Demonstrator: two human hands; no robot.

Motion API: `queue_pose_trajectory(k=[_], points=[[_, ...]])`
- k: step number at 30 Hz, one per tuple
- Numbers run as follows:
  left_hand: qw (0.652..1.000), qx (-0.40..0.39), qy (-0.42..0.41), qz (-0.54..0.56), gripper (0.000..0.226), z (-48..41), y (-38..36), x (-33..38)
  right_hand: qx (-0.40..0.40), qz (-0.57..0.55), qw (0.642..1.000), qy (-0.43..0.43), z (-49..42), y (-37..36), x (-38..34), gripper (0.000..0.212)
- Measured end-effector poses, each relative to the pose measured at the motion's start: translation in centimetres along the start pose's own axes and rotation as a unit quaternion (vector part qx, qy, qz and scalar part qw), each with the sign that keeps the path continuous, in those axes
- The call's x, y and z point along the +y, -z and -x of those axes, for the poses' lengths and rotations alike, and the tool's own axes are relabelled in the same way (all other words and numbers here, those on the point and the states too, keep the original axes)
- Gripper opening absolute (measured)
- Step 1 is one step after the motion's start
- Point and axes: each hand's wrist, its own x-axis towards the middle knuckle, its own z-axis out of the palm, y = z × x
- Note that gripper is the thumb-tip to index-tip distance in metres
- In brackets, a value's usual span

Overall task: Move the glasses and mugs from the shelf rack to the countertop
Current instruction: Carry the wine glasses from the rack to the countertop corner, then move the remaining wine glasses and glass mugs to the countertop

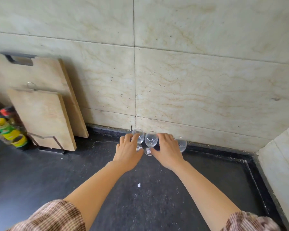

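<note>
Three clear stemmed glasses stand in a row on the dark countertop (157,189), close to the tiled wall. My left hand (128,151) is wrapped around the left glass (140,138), fingers on its bowl and thumb by its foot. My right hand (168,150) holds the middle glass (150,140) from its right side, thumb touching the foot. The right glass (182,145) stands just behind and right of that hand, partly hidden by it. The shelf rack is out of view.
Two wooden cutting boards (43,114) lean against the wall at the left in a metal holder. Bottles with yellow and red caps (8,130) stand at the far left. A side wall (280,164) closes the counter's right end. A small white speck (139,185) lies on the counter.
</note>
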Motion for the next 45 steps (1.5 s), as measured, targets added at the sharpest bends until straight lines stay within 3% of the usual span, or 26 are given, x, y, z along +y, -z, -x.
queue_pose_trajectory(k=[8,19,27,36,45], points=[[0.985,0.064,0.154,0.05,0.056,14.4,9.9,-10.2,-0.074,0.047,0.986,0.14,6.4,-2.7,-16.5,0.055],[0.93,0.194,0.31,-0.051,0.046,46.4,22.6,-24.7,-0.107,0.059,0.939,0.321,25.1,-7.3,-44.3,0.061],[0.85,0.265,0.445,-0.095,0.04,69.7,30.0,-32.6,-0.113,0.034,0.87,0.479,40.2,-11.3,-63.8,0.06],[0.727,0.341,0.58,-0.133,0.042,90.8,38.6,-40.6,-0.113,0.014,0.763,0.637,54.4,-15.4,-84.6,0.063],[0.644,0.353,0.653,-0.186,0.045,108.8,49.7,-49.7,-0.151,-0.087,0.694,0.699,66.9,-19.1,-106.1,0.057]])
